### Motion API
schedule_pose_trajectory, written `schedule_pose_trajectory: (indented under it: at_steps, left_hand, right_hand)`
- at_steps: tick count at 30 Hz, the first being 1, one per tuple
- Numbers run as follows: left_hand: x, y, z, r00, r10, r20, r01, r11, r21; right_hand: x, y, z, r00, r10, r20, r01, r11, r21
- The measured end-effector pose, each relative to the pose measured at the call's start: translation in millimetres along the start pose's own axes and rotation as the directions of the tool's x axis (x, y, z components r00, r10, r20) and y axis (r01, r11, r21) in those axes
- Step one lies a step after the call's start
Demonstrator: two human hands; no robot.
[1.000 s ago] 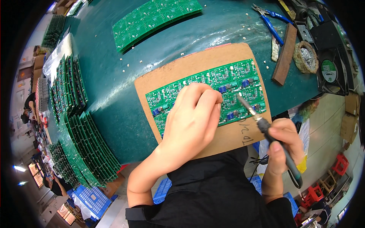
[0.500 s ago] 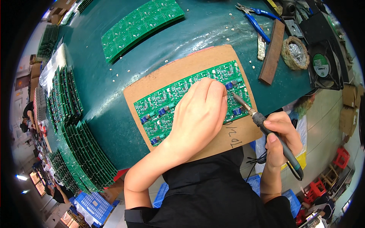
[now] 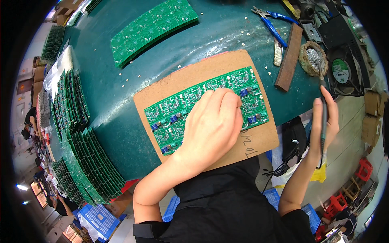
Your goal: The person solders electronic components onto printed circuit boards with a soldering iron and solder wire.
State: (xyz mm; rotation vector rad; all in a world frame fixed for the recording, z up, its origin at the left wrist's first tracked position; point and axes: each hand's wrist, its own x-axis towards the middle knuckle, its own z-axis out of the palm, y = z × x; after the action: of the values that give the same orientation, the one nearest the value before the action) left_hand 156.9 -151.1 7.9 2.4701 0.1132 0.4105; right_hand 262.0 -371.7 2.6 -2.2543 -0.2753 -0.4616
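A populated green circuit board [image 3: 253, 106] with blue parts lies on a brown board [image 3: 148, 97] in front of me. My left hand [image 3: 212, 123] rests over its middle, fingers curled and pressed together. Whatever those fingertips might hold is hidden beneath the hand. Off to the right, my right hand [image 3: 331, 125] grips a soldering iron [image 3: 323, 111] by its dark handle, pointing away from me. The iron's metal end reaches the round bowl [image 3: 303, 65] of silvery metal shavings, at its right side.
Blue-handled cutters [image 3: 275, 31] and a rusty bar [image 3: 289, 58] lie left of the bowl. A black fan [image 3: 344, 73] stands at its right. More green boards sit at the back [image 3: 154, 30], and upright rows of boards [image 3: 95, 162] line the left. Small pale bits dot the green tabletop.
My right hand has carried the soldering iron from the circuit board's right part, up and right to the bowl of shavings. The left hand has stayed over the board.
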Motion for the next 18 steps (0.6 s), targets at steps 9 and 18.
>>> schedule_pose_trajectory:
  at_steps: [9,18]
  left_hand:
    - [-16.9,-17.0,-22.8,0.99,-0.136,-0.031,0.134,0.989,-0.065]
    - [-21.6,-16.5,-19.0,0.992,-0.126,-0.01,0.125,0.99,-0.057]
  right_hand:
    - [-48.3,-38.0,-5.6,0.956,-0.114,0.27,-0.123,0.682,0.721]
    - [-55.4,-48.0,13.6,0.893,-0.22,0.392,-0.12,0.723,0.68]
